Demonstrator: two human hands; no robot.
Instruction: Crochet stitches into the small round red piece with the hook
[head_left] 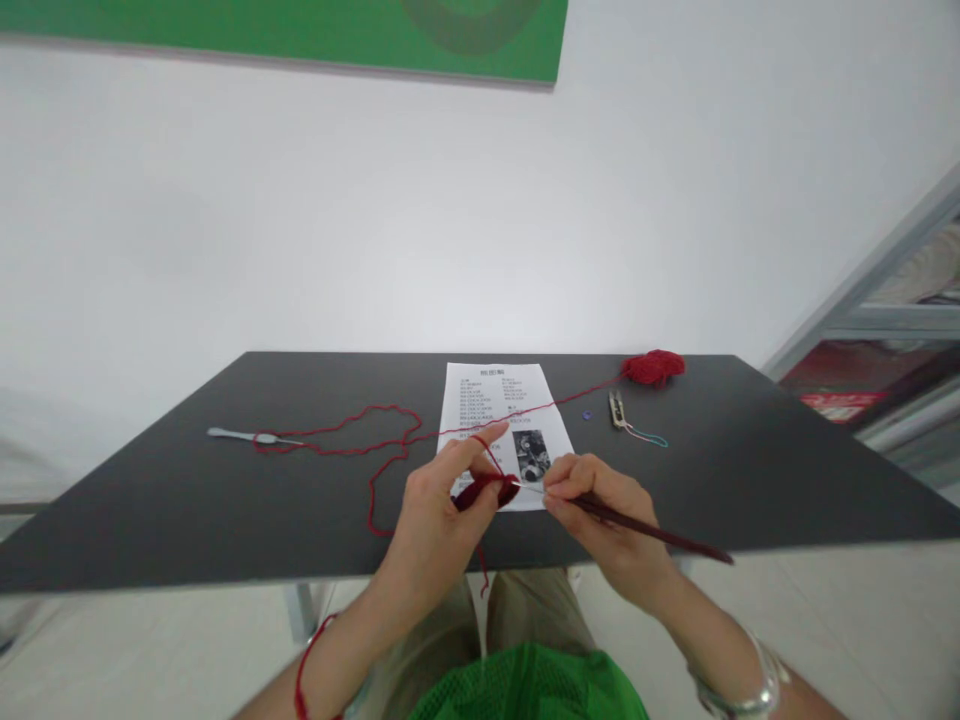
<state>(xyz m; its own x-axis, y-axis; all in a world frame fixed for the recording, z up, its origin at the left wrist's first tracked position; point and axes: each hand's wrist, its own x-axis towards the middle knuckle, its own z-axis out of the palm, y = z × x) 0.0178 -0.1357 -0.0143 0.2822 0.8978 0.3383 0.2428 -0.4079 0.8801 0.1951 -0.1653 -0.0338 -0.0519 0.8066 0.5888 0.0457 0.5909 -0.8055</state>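
My left hand point(442, 500) pinches a small piece of red crochet work point(480, 490) between thumb and fingers. A strand of red yarn point(491, 455) runs over its raised index finger, and a loose tail hangs below the table edge. My right hand point(611, 520) is closed around a crochet hook point(660, 535) with a dark brown handle. The hook's thin metal end reaches left to the edge of the crochet work. Whether the tip is inside a stitch is too small to tell. The strand leads across to a red yarn ball point(654, 368) at the back right.
A printed pattern sheet point(487, 395) lies on the black table point(225, 520) under my hands. At left, a grey-handled hook point(244, 435) lies with looped yarn. On the right are a small purple ring point(587, 415) and a thread cutter point(616, 408) with a cord. A wall stands behind.
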